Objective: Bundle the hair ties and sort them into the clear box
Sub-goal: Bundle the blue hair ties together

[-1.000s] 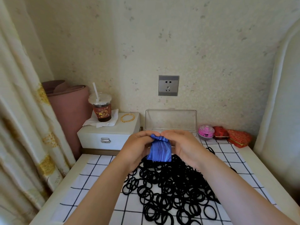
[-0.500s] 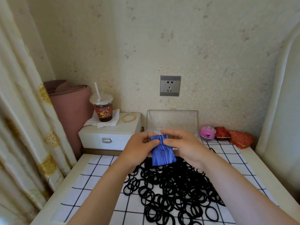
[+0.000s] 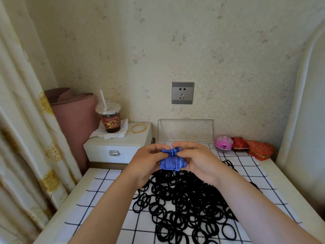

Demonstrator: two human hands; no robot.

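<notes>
The heap of black hair ties (image 3: 184,205) sprawls loose in front of the clear box (image 3: 185,131), spread wide, probably so single ties can be picked off, and none of it looks bundled yet. The box stands back against the wall with its lid tipped up, ready to take bundles; its inside is hidden behind the hands. Just in front of the box the left hand (image 3: 147,161) and right hand (image 3: 197,161) meet, each pinching a blue striped bundle (image 3: 173,162) from its own side with thumb and curled fingers. They grip near a cinched waist, which I judge keeps it gathered for tying; ties or cloth, I cannot tell. A white grid-patterned cloth (image 3: 105,199) runs forward from the box. Far left of the box hangs a curtain (image 3: 26,138), nearer it a rolled pinkish mat (image 3: 73,113), then a white drawer case (image 3: 119,150) just beside the box, carrying an iced drink (image 3: 110,118) and a gold bangle (image 3: 138,128). Above the box sits a wall socket (image 3: 182,92); to its right, a pink trinket (image 3: 224,141) and red boxes (image 3: 240,144).
</notes>
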